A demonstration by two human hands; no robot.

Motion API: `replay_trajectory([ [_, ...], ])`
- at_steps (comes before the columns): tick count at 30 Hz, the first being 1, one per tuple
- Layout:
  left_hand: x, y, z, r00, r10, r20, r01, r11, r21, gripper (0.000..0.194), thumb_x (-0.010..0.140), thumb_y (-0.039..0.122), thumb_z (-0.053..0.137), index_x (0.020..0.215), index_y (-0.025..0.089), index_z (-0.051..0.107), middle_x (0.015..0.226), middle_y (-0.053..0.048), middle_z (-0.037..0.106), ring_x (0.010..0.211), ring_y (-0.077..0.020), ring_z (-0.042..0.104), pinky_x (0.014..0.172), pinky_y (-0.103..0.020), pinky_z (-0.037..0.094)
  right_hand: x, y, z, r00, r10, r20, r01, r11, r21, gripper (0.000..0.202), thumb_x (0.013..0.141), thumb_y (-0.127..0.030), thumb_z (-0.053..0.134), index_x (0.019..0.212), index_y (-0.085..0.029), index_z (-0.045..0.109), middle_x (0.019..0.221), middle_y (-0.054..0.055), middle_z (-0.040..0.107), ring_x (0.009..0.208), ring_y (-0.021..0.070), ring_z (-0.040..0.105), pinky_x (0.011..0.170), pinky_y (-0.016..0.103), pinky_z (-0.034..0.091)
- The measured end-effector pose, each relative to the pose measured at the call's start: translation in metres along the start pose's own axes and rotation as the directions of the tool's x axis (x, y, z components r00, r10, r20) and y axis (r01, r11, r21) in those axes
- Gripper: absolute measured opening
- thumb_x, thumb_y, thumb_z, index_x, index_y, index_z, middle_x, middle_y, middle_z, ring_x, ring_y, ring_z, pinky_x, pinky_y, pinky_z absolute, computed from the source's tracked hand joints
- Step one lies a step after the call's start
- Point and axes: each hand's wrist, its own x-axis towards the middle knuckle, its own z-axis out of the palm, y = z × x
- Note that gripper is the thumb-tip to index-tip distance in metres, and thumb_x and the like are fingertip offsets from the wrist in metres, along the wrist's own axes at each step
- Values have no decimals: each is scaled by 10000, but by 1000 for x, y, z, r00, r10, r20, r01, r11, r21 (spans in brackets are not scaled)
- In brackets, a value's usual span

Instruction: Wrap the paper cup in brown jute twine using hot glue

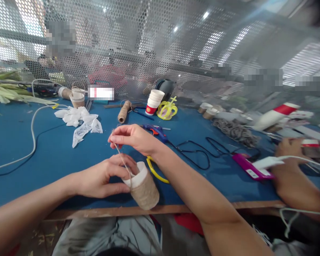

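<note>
A paper cup [145, 192] wrapped in brown twine lies tilted at the table's front edge, its white rim toward my left hand [109, 176]. My left fingers are closed on that rim, some inside the mouth and the thumb outside. Above it, my right hand [129, 138] pinches a length of twine [122, 158] that runs down to the cup's rim. Just beyond my right hand lies a blue glue gun [156, 132] with an orange trigger. A yellow curved strip [156, 172] shows partly under my right forearm.
Farther back are a twine spool [124, 112], stacked paper cups [154, 101], a yellow crown-shaped piece [167, 109] and crumpled white plastic [80, 119]. A black cord [192, 156] leads to a purple power strip [252, 168]. Another person's arm [293, 174] rests at right. A perforated metal screen [138, 46] stands behind.
</note>
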Motion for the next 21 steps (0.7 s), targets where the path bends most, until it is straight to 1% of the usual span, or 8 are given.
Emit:
replay_trajectory([
  [3, -1, 2, 1, 999, -49, -11, 49, 998, 32, 68, 798, 175, 556, 773, 157, 616, 1071, -93, 535, 1041, -193, 500, 953, -339, 399, 7, 10, 1, 991, 133, 21, -129, 985, -113, 65, 704, -197, 637, 684, -141, 613, 579, -46, 590, 541, 63, 511, 523, 184, 398],
  [6, -2, 1, 1, 996, -56, -64, 57, 998, 20, 76, 797, 194, 560, 738, 156, 587, 1078, -84, 521, 1029, -188, 495, 943, -335, 389, 10, 20, 2, 967, 256, -15, -251, 932, -260, 48, 702, -179, 633, 686, -140, 612, 593, -47, 597, 531, 61, 516, 518, 175, 413],
  [10, -3, -4, 0, 993, -69, -97, 70, 997, 13, 102, 790, 204, 572, 701, 155, 568, 1052, -66, 519, 1021, -178, 478, 955, -329, 354, 4, 21, -5, 954, 281, -105, -299, 876, -379, 41, 727, -174, 610, 711, -139, 623, 606, -36, 615, 520, 66, 535, 499, 171, 422],
  [13, -4, -9, -3, 984, -109, -138, 107, 994, -22, 120, 804, 230, 554, 710, 154, 563, 1064, -69, 507, 1029, -177, 467, 956, -332, 345, -7, 15, -29, 926, 238, -292, -358, 798, -485, 161, 791, -294, 568, 786, -144, 625, 633, -18, 616, 495, 66, 524, 470, 177, 409],
  [15, -5, -13, -4, 978, -129, -165, 127, 992, -25, 136, 809, 254, 547, 716, 155, 560, 1067, -70, 514, 1048, -184, 460, 958, -342, 337, -16, 12, -53, 868, 169, -468, -435, 714, -549, 239, 860, -329, 473, 901, -136, 608, 760, 29, 639, 593, 88, 571, 531, 198, 442],
  [17, -6, -17, -6, 971, -139, -193, 137, 990, -25, 139, 808, 268, 548, 723, 159, 562, 1097, -74, 513, 1083, -193, 445, 972, -353, 324, -25, 15, -79, 769, 102, -631, -553, 601, -577, 277, 894, -307, 425, 1012, -104, 572, 917, 94, 629, 768, 136, 599, 653, 255, 477],
  [19, -6, -20, -7, 966, -157, -205, 155, 988, -26, 140, 808, 279, 547, 730, 163, 563, 1146, -78, 501, 1122, -203, 428, 980, -364, 316, -31, 23, -100, 682, 75, -727, -663, 482, -572, 287, 874, -296, 490, 1083, -108, 544, 1063, 111, 583, 912, 186, 581, 762, 348, 484],
  [21, -5, -22, -7, 960, -174, -220, 173, 985, -22, 144, 806, 286, 547, 728, 167, 561, 1176, -80, 497, 1145, -213, 417, 987, -373, 309, -32, 36, -113, 637, 80, -766, -728, 387, -566, 309, 861, -298, 521, 1129, -143, 524, 1134, 94, 550, 957, 198, 569, 793, 391, 484],
])
